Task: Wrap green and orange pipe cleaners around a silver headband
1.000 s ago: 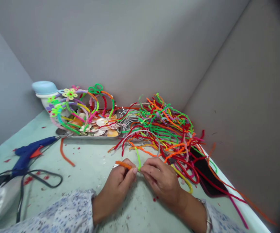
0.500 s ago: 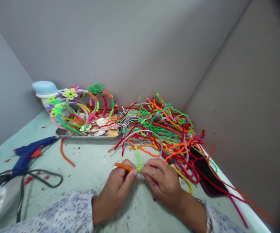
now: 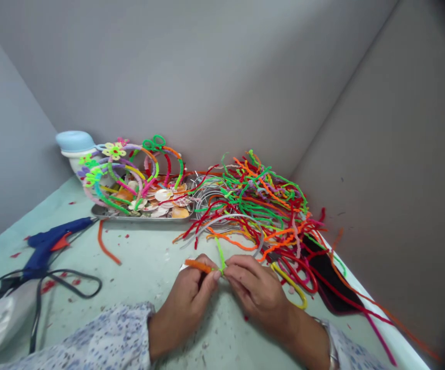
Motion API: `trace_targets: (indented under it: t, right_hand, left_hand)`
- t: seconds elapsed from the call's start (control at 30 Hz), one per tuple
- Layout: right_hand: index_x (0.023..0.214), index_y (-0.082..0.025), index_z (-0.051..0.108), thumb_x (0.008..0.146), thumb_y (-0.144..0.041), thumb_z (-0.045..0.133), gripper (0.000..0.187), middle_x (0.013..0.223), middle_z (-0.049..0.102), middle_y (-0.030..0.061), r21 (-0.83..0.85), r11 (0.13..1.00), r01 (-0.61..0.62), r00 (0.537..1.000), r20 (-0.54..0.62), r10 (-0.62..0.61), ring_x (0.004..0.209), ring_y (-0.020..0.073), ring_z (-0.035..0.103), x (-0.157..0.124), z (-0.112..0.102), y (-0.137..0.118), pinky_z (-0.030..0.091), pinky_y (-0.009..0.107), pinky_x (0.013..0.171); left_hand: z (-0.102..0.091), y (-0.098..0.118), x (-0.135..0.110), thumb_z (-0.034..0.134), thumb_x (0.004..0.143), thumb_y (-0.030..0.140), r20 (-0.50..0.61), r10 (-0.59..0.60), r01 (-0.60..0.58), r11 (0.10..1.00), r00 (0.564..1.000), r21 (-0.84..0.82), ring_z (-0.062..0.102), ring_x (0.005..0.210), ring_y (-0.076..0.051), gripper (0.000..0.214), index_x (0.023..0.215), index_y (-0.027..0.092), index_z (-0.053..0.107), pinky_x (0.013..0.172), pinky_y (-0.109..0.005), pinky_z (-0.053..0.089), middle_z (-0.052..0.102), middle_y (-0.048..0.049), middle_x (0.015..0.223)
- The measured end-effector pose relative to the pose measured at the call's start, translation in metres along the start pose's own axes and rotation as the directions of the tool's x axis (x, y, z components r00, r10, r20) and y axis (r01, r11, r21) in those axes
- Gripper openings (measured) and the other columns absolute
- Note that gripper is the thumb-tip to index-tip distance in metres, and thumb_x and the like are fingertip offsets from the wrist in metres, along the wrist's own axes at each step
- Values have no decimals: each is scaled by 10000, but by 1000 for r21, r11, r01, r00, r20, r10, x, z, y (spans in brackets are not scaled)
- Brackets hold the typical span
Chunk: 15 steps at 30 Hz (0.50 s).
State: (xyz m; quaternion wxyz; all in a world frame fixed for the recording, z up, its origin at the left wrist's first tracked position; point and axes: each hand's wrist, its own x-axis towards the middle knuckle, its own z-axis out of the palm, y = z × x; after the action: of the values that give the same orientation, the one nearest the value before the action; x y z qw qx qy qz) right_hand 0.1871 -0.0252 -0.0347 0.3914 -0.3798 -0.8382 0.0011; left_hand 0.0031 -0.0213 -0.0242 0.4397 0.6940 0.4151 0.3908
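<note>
Low over the front of the table, my left hand (image 3: 189,293) pinches an orange pipe cleaner (image 3: 198,265) between thumb and forefinger. A light green pipe cleaner (image 3: 220,253) meets its right end and stands up between my hands. With bent fingers pressed together, my right hand (image 3: 259,288) grips the green one where the two meet. Whether the green is wound around the orange there is partly hidden by my fingertips. Behind my hands lies a grey headband (image 3: 260,231) at the front of a heap of pipe cleaners (image 3: 253,198).
A metal tray (image 3: 148,219) holds shells, with several decorated headbands (image 3: 114,150) above it. A white bottle with a blue lid (image 3: 76,141) stands behind. At left lies a blue glue gun (image 3: 48,241) with its cord. Scissors (image 3: 291,285) and a dark phone-like object (image 3: 332,288) are right.
The whole view has shifted slightly, with things appearing a little further right. Both hands keep their pinch on the pipe cleaners, and the green one leans slightly more to the left.
</note>
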Motion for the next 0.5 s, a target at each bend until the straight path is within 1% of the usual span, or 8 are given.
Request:
trace_targets:
  t: [0.3,0.5]
  right_hand:
    - [1060,-188,626,953,-169,482,181,1007,710,82,-6,999,40,999,12,-40,864,163,690,3,-1,0,557,262,745]
    - [1095,-202,610,926,-149,535,193,1014,704,77,3,999,37,999,-18,-37,865,161,684,1,-2,0,552,261,749]
  left_hand:
    - [0,1,0,424,942,272,0,11,-11,1000,1000,27,483,701,-156,239,742,185,520,675,-277,389,531,-12,739]
    - [-1,1,0,432,943,299,6,-8,8,1000,1000,-22,479,685,-148,254,739,181,527,655,-267,388,516,-6,726]
